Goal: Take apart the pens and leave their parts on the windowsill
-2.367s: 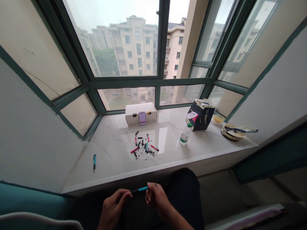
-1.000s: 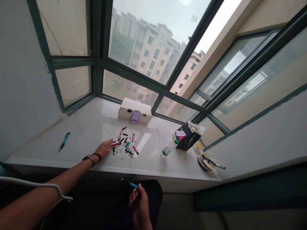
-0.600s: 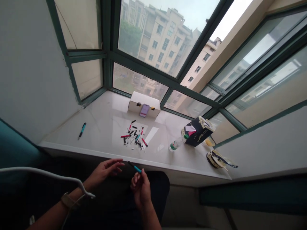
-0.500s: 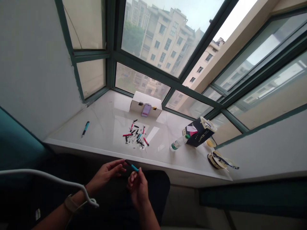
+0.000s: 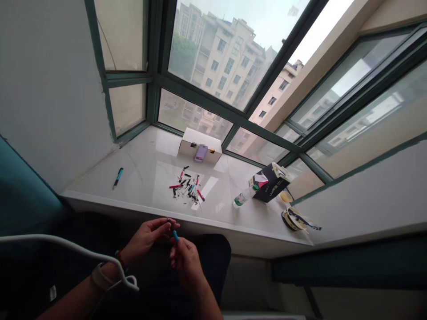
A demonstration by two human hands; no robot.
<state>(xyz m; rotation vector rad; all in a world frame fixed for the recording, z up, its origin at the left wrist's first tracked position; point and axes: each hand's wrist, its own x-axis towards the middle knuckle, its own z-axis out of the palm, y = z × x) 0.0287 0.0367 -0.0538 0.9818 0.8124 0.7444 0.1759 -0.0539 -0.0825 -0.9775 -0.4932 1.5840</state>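
Note:
Over my lap, below the sill's front edge, both hands meet on a blue and black pen (image 5: 175, 236). My right hand (image 5: 187, 261) pinches its blue end between thumb and fingers. The fingers of my left hand (image 5: 154, 232) are closed round the dark upper end; the very tip is partly hidden by them. On the white sill (image 5: 140, 178) just beyond lie scattered pen parts (image 5: 188, 186), with red, black and blue barrels and small pieces among them. Off to the left, a whole blue and black pen (image 5: 118, 177) lies by itself.
A white box (image 5: 200, 146) stands against the window. To the right are a water bottle (image 5: 244, 197), a dark carton bag (image 5: 271, 182) and a round tub (image 5: 295, 220). A white cable (image 5: 66, 243) crosses in front of my left forearm.
My left hand's fingers have closed on the dark end of the pen. My right hand has shifted left, and the pen now stands steeper. The view has turned slightly.

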